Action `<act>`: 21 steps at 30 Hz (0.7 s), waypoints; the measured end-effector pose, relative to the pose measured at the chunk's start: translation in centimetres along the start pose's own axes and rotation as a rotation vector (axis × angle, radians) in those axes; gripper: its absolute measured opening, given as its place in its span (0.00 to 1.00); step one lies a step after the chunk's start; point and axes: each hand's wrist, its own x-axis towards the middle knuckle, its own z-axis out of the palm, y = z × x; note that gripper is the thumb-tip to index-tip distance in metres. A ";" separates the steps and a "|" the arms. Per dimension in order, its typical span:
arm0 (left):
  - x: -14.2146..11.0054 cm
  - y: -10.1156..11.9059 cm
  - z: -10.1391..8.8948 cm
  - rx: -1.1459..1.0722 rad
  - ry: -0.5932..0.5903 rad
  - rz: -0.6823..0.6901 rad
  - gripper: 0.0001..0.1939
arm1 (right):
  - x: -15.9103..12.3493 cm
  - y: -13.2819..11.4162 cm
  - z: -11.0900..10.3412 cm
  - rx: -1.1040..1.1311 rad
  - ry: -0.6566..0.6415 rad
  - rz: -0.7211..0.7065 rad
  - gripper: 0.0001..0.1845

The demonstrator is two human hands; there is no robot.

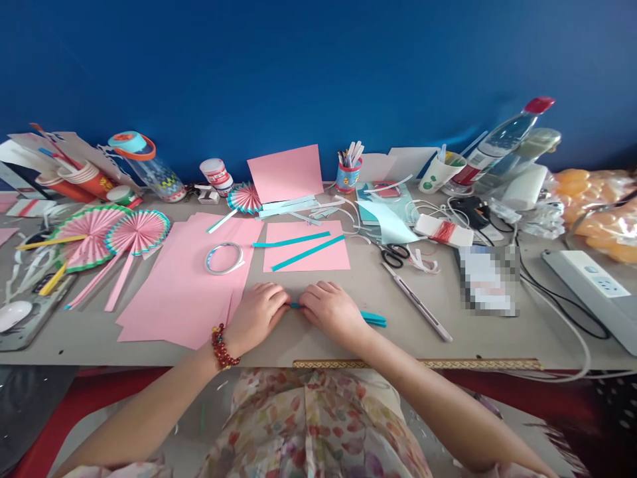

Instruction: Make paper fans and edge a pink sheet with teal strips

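Note:
My left hand (259,312) and my right hand (332,309) are close together over the front of the table, fingers bent and pressed down. A small piece of teal paper strip (294,305) shows between their fingertips, pinched by both. Layered teal strip ends (374,319) stick out past my right wrist; whether they join the pinched piece is hidden. Just beyond my hands, two flat teal strips (308,253) lie across a pink paper sheet (279,262). Larger pink sheets (169,285) lie by my left hand, with a tape roll (208,260) on them.
Pleated pink paper fans (138,232) lie at the left. Right of my hands are a craft knife (418,303), black-handled scissors (395,255) and a power strip (592,285) with cables. Cups, a pen holder (349,175) and bottles (502,143) stand along the blue wall.

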 end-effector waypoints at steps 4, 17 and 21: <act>0.1 -0.2 -0.2 -0.024 0.002 -0.084 0.10 | 0.2 -0.1 -0.1 0.041 0.002 0.076 0.06; 1.1 -0.8 -0.9 0.038 -0.037 -0.097 0.09 | 0.4 0.1 -0.4 -0.078 -0.030 0.157 0.12; 1.9 -1.0 -1.4 0.061 -0.098 -0.085 0.11 | 0.7 0.1 -0.6 -0.103 -0.064 0.158 0.12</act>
